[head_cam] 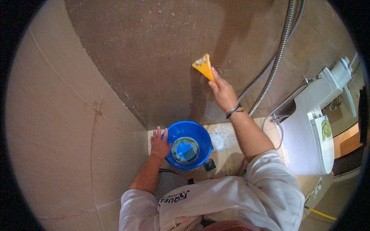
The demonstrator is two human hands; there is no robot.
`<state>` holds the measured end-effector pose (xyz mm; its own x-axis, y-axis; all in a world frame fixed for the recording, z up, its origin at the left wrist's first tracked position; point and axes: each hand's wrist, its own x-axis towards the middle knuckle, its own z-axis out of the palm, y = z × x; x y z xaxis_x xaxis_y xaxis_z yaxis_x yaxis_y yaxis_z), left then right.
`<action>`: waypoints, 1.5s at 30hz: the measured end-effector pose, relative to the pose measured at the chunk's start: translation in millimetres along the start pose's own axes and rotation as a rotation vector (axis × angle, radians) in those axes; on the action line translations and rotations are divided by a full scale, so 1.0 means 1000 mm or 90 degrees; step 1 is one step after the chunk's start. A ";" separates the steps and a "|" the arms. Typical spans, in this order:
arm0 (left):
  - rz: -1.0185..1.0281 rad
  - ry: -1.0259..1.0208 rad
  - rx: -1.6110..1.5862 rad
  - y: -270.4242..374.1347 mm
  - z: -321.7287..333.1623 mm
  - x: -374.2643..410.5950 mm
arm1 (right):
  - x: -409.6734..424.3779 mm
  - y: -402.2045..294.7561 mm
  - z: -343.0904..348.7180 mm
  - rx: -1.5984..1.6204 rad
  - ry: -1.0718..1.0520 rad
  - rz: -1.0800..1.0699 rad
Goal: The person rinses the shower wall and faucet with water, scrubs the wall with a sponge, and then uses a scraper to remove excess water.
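My right hand (225,91) grips a yellow scraper (204,69) by its narrow end. The scraper's wide end bears whitish residue and is over the brown tiled wall (150,66); whether it touches the tiles I cannot tell. At the left of a blue plastic basin (203,138), my left hand (161,145) has its fingers spread, the thumb overlapping the rim. Cloudy liquid with foam covers the basin's bottom, and a dark green scouring pad (190,155) lies in it.
A second dark pad (210,164) lies on the tiled floor beside white foam (221,138). Metal shower hoses (274,69) hang along the wall at right. A white toilet (303,144) stands farther right, with a green cloth (326,130) on it. A beige wall (57,115) bounds the left.
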<state>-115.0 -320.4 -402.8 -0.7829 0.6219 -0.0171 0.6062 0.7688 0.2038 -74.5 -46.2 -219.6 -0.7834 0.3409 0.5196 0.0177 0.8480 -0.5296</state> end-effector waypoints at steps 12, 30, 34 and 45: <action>-0.086 -0.058 -0.102 -0.028 0.018 -0.009 | 0.033 0.007 -0.141 -0.296 -0.096 -0.077; -0.130 0.441 -0.200 -0.064 -0.160 -0.066 | 0.059 -0.062 -0.063 -0.282 -0.018 -0.207; -0.134 0.422 -0.198 -0.076 -0.161 -0.074 | 0.060 -0.067 -0.069 -0.314 -0.047 -0.174; -0.155 0.436 -0.341 -0.068 -0.171 -0.067 | 0.110 -0.224 0.095 -0.204 -0.126 -0.333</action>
<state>-127.8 -439.5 -248.2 -0.8970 0.0946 0.4319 0.4004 0.5881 0.7027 -223.4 -237.0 -108.0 -0.8385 -0.2060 0.5045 -0.2371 0.9715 0.0027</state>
